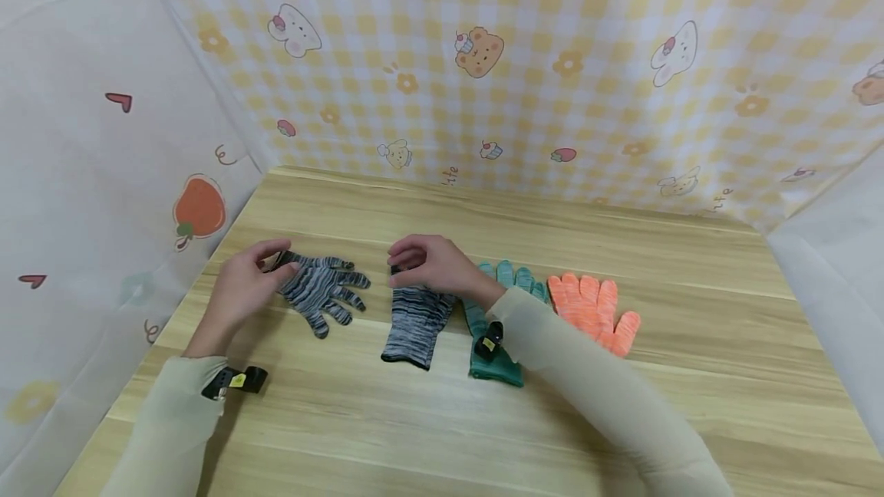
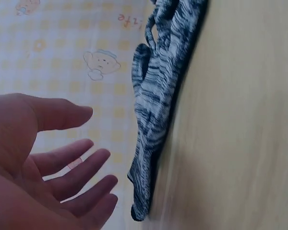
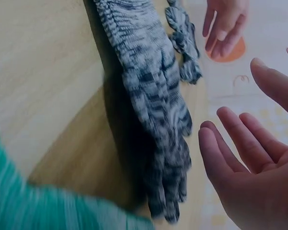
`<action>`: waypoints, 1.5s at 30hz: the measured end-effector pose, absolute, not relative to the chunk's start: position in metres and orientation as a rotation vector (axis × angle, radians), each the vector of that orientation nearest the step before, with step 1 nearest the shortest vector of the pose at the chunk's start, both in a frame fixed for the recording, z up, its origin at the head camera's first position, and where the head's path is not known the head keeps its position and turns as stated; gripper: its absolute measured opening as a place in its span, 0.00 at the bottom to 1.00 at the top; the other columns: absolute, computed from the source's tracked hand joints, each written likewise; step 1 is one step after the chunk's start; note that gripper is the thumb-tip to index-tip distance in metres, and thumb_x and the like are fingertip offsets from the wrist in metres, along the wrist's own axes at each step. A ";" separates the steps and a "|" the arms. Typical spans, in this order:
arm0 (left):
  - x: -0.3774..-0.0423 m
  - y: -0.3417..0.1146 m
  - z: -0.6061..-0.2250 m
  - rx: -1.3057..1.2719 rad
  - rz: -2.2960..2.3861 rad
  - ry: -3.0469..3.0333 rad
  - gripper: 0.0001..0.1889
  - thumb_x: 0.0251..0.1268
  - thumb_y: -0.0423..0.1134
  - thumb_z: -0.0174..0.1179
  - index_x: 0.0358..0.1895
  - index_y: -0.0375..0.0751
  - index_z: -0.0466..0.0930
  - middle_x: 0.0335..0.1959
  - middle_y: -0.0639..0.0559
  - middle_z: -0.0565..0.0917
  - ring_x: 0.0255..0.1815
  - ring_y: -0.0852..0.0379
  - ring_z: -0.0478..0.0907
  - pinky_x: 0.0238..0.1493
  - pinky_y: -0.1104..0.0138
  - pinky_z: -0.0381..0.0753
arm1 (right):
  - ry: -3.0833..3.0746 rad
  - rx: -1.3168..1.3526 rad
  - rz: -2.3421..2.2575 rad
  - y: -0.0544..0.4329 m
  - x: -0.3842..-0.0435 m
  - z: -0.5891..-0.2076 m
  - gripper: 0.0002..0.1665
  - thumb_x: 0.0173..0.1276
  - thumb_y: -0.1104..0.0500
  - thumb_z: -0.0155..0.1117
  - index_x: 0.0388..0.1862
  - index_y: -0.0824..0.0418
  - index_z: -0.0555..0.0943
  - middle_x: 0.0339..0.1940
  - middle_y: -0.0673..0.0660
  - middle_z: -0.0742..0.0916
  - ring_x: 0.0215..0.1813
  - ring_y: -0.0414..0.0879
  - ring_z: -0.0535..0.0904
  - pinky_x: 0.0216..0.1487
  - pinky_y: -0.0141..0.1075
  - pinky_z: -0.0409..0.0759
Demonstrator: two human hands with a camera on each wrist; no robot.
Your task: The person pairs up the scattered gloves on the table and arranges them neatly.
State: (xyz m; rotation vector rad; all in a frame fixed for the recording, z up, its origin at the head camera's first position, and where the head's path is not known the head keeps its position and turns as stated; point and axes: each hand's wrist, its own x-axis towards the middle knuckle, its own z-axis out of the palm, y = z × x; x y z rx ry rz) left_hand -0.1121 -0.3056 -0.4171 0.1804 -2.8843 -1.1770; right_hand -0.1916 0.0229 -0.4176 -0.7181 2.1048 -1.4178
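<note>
Two black-and-grey knit gloves lie on the wooden table. My left hand [image 1: 242, 290] is over the cuff end of the left glove [image 1: 318, 286], whose fingers spread to the right. In the left wrist view, a gap shows between my loosely bent fingers [image 2: 81, 170] and the glove [image 2: 156, 100]. My right hand [image 1: 442, 263] hovers over the finger end of the other grey glove [image 1: 414, 328], covering part of it. The right wrist view shows that hand [image 3: 259, 167] with fingers apart and nothing held, beside the glove [image 3: 151, 72].
A green glove [image 1: 497, 372] lies partly under my right forearm, near the second grey glove. Right of it is an orange glove [image 1: 583, 305], its lower part hidden by the sleeve. A yellow checked cloth [image 1: 525, 98] hangs behind the table [image 1: 331, 420].
</note>
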 end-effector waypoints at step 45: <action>-0.122 -0.315 -0.438 0.245 -0.870 -3.004 0.14 0.74 0.40 0.73 0.46 0.32 0.82 0.31 0.46 0.77 0.36 0.43 0.74 0.36 0.57 0.69 | 2.597 -0.817 -0.862 -0.059 -0.172 -0.431 0.09 0.73 0.66 0.75 0.50 0.60 0.91 0.41 0.50 0.91 0.40 0.37 0.83 0.48 0.29 0.82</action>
